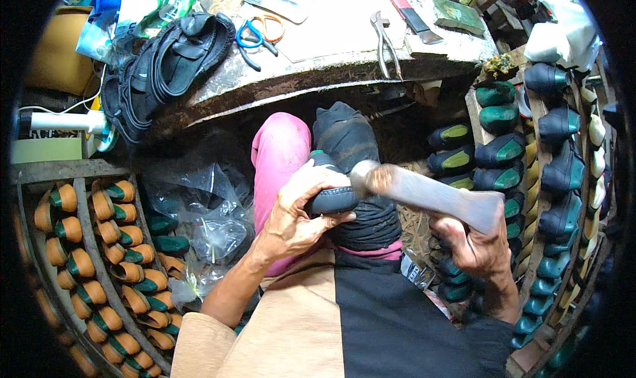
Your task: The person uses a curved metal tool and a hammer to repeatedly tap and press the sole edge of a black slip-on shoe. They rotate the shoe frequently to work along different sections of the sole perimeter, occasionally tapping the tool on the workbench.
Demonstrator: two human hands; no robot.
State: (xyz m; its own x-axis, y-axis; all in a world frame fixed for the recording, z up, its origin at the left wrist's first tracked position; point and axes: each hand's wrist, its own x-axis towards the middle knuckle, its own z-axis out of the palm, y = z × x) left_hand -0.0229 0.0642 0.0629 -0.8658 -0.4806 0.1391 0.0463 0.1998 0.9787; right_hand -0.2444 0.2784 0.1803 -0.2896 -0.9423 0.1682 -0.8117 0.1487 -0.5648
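Note:
Over my lap, my left hand is wrapped round a black shoe with stitching along its edge. A bit of green shows at the shoe's far end, seemingly the last inside it. My right hand grips a metal hammer, slightly blurred. Its round head is right at the shoe's right side; whether they touch I cannot tell. Beneath the shoe are my knees, one in pink cloth and one in black.
Ahead stands a worktable bearing pincers, a red-handled knife, scissors and black sandals. Racks hold brown shoes at left and black shoes at right. Clear plastic bags lie left of my knees.

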